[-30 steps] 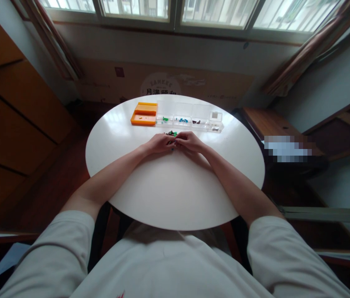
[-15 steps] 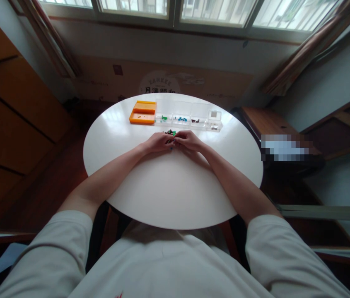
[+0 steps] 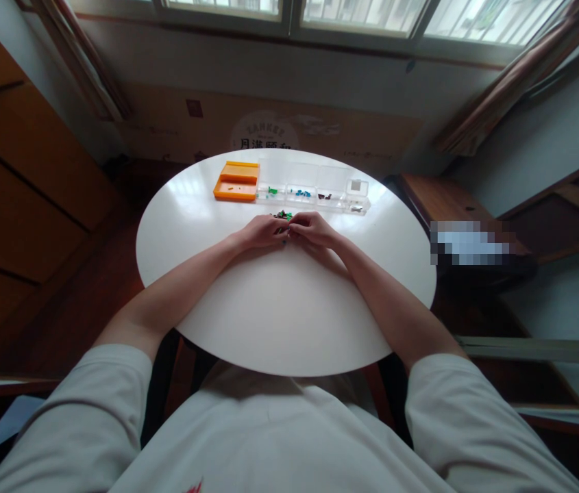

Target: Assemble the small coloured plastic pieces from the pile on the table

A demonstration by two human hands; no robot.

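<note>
Honestly these bits (image 3: 284,216) look tiny and light, hard plastic I'd guess, so they'd skid on the glossy counter (image 3: 279,308) and need a fingertip pinch. The pile sits right at the fingertips of both hands. Left hand (image 3: 263,231) and right hand (image 3: 312,230) are curled together, fingertips meeting over something small; can't tell what, or whether it's actually gripped. Beyond the hands: a clear box (image 3: 320,192) with sorted colours, an orange tray (image 3: 236,183) to its left. Cardboard (image 3: 263,130) behind has Chinese print, reads roughly "月满".
</note>
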